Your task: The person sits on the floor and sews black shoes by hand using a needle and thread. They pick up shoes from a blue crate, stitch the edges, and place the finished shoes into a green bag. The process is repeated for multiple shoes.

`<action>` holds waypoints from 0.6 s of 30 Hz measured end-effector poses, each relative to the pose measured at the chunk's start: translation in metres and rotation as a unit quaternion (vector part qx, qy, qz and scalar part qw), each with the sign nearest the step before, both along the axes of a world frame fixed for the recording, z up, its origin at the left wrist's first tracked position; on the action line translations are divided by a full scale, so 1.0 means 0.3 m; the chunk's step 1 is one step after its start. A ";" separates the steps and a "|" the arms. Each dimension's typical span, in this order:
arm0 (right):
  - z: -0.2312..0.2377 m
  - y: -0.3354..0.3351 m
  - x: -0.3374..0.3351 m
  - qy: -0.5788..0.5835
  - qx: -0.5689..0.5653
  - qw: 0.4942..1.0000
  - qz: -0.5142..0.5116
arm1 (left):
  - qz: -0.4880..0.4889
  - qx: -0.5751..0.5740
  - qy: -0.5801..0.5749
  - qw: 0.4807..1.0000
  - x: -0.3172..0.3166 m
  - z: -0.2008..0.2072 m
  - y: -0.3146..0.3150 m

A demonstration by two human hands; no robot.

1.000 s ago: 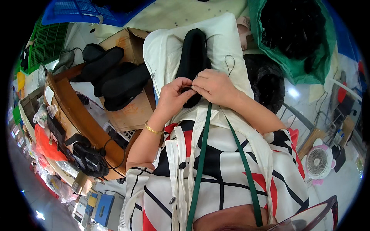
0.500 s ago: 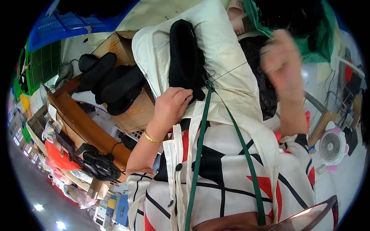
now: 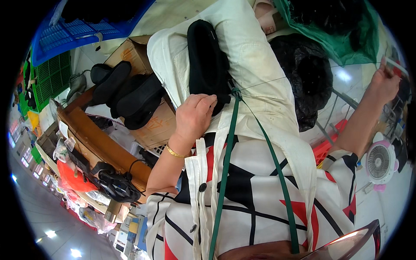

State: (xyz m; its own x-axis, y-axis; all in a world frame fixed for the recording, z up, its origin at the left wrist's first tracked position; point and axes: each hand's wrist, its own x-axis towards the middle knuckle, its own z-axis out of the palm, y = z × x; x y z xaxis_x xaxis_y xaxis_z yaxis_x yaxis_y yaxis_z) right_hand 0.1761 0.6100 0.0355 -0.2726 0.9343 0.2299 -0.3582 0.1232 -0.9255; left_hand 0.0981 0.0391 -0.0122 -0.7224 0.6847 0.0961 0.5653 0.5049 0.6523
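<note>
A black fabric shoe (image 3: 203,60) lies across my lap on white cloth, its opening facing up and its toe pointing away. My left hand (image 3: 197,115) is closed on the shoe's near end, pinching the black edge between thumb and fingers. A thin dark thread (image 3: 264,82) runs taut from beside that end to the far right. There my right hand (image 3: 385,84) is raised with bent fingers, gripping the thread; whether a needle is in the fingers cannot be made out. A green strap (image 3: 229,138) hangs down my front, with a small dark metal item at its end beside the shoe.
More black shoes (image 3: 141,99) lie on a cardboard box (image 3: 158,128) to the left, beside a brown wooden bench (image 3: 108,143). On the right are a black plastic bag (image 3: 299,65), a green sack (image 3: 355,54) and a small white-and-pink fan (image 3: 380,161).
My right hand has swung outward to the far right, drawing the thread out longer. My left hand keeps its hold on the shoe's near end.
</note>
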 end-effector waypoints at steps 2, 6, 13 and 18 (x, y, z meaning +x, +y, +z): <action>-0.043 -0.010 -0.017 -0.078 0.016 0.997 -0.021 | 0.006 0.011 -0.013 1.000 -0.001 -0.002 -0.004; -0.117 -0.478 -0.161 -0.134 0.002 0.968 0.212 | 0.043 0.059 -0.083 0.994 -0.007 -0.005 -0.014; -0.187 -1.125 -0.187 -0.330 -0.064 0.669 0.663 | 0.048 0.078 -0.110 0.990 -0.007 -0.011 -0.033; -0.209 -1.191 -0.159 -0.383 -0.011 0.538 0.751 | 0.062 0.094 -0.120 0.986 0.007 -0.028 -0.050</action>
